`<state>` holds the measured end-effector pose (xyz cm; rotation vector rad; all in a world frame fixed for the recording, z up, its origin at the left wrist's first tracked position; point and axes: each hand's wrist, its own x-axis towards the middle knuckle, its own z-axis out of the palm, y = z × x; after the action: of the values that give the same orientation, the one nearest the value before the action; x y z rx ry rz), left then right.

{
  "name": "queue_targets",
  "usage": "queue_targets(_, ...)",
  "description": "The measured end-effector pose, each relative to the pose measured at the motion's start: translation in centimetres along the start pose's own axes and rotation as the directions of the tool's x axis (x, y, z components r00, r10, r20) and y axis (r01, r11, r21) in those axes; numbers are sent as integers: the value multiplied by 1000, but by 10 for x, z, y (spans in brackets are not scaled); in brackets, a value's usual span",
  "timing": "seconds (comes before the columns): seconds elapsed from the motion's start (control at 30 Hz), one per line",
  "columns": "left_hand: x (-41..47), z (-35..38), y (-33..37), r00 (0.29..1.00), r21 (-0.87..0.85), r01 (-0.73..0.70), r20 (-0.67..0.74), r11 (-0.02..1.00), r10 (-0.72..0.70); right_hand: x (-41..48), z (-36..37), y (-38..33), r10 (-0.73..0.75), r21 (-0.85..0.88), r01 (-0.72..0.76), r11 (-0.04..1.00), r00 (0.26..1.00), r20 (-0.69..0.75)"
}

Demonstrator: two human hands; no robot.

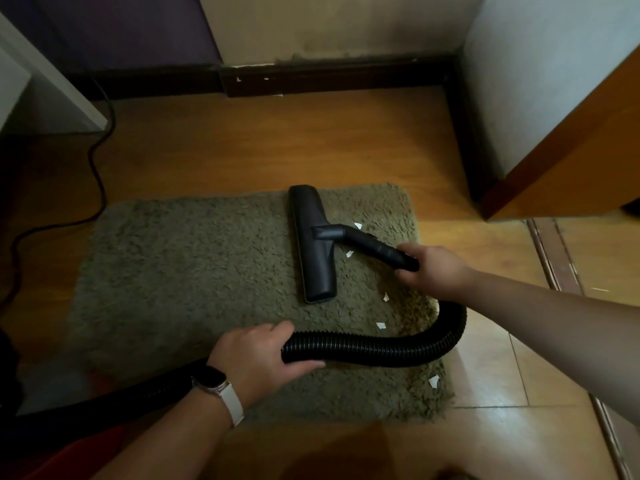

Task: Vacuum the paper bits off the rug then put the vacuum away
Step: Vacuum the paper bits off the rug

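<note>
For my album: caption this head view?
Left hand holds the hose, right hand the nozzle pipe, on a rug with paper bits.

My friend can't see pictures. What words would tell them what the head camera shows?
A person's right hand grips the vacuum's black tube and the left hand holds its ribbed hose, with the flat nozzle resting on a shaggy olive rug. A few white paper bits lie on the rug's right side, near the nozzle.

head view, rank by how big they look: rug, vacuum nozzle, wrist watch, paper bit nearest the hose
1. rug
2. vacuum nozzle
3. wrist watch, nearer the camera, so flattered
4. paper bit nearest the hose
</note>
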<state>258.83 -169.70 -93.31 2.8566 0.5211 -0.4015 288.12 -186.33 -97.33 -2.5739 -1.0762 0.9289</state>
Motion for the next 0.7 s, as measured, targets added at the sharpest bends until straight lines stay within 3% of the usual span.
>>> queue_targets(0.3,11,-10,9,999,6,4,47,1000,-4,-4,-11,11,-57,48,60,997,997,-54)
queue_targets(0.47,26,-7,20,998,14,-60,-34,998,60,-21,-15,40,46,97,-33,995,990,-136)
queue_targets(0.6,31,-4,26,997,20,-71,-6,997,71,-34,-11,61,202,141,-172,975,952,-232)
queue_targets(0.7,31,-4,27,998,32,-68,19,997,67,-37,-7,63,217,116,-195,974,952,-218)
